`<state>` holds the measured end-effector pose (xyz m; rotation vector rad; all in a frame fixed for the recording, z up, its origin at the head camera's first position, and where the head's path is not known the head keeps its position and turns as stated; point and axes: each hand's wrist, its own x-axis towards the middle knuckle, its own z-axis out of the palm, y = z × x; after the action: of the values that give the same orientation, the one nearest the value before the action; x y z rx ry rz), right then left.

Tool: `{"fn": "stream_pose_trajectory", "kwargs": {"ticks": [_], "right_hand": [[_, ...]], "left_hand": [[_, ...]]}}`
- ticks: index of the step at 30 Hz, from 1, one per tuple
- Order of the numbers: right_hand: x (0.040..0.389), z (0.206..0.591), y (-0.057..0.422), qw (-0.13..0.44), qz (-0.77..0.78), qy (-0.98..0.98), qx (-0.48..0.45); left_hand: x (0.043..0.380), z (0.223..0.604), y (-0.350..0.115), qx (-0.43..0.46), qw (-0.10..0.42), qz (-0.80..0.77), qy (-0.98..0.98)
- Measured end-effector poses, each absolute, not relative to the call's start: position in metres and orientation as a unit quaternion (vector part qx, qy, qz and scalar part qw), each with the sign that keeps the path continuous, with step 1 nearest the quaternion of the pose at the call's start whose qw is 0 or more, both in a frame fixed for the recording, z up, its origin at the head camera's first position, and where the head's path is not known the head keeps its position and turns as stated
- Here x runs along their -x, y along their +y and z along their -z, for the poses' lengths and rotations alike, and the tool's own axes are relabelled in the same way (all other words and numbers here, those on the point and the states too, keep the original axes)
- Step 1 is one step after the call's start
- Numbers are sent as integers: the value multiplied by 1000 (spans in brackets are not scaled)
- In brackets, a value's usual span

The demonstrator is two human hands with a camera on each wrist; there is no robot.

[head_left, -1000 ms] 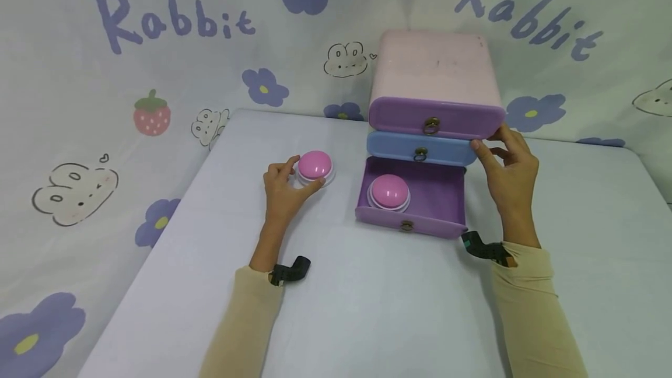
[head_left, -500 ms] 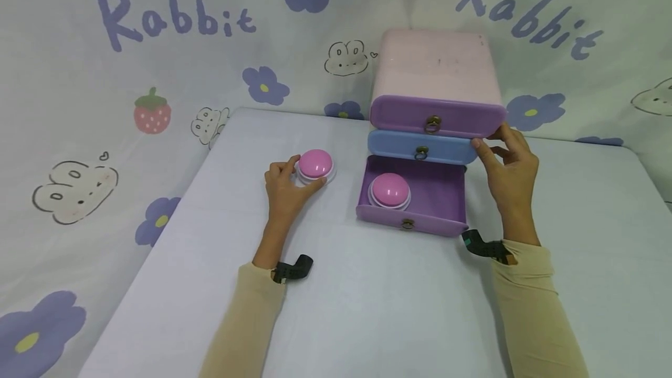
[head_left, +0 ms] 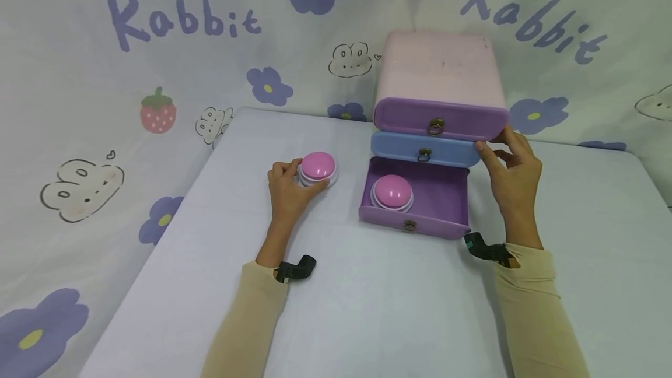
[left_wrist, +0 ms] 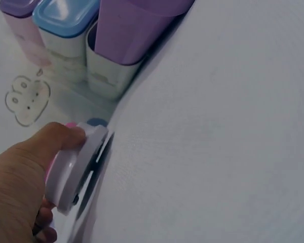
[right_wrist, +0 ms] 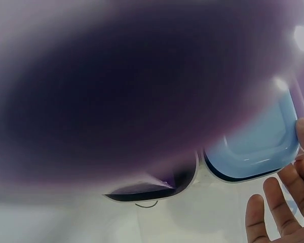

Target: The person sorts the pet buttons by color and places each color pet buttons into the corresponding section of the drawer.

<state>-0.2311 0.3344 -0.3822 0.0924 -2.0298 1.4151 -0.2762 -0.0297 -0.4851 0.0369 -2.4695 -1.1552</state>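
Observation:
With thumb and fingers, my left hand [head_left: 289, 194] grips a pink dome-topped button [head_left: 318, 165] by its white round base, low over the table. The left wrist view shows that button [left_wrist: 71, 164] from the side, a dark strip under its base. At the right of a pink cabinet [head_left: 443, 69], my right hand [head_left: 517, 179] touches the blue drawer [head_left: 401, 147] with the thumb; its other fingers lie by the cabinet's side and look fairly straight in the right wrist view. The bottom purple drawer [head_left: 441, 197] is pulled out, with a second pink button [head_left: 392, 191] in its left part.
Above the blue drawer is the closed purple top drawer [head_left: 404, 116], with a brass ring pull. The cabinet stands at the back of the white table [head_left: 367, 302], against a patterned cloth [head_left: 294, 45]. A dark blurred shape covers much of the right wrist view.
The head view has shifted slightly. Both hands, the two buttons and the drawers keep their places.

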Motion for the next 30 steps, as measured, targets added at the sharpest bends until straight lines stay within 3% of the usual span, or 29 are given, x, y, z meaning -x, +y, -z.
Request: {"fn": "stream_pose_trajectory", "kwargs": {"ticks": [18, 30], "right_hand": [[231, 383, 335, 331, -540, -773, -42], [232, 385, 337, 332, -539, -772, -49]], "left_hand": [[274, 479, -29, 13, 257, 473, -843], [269, 464, -25, 28, 264, 503, -823]]}}
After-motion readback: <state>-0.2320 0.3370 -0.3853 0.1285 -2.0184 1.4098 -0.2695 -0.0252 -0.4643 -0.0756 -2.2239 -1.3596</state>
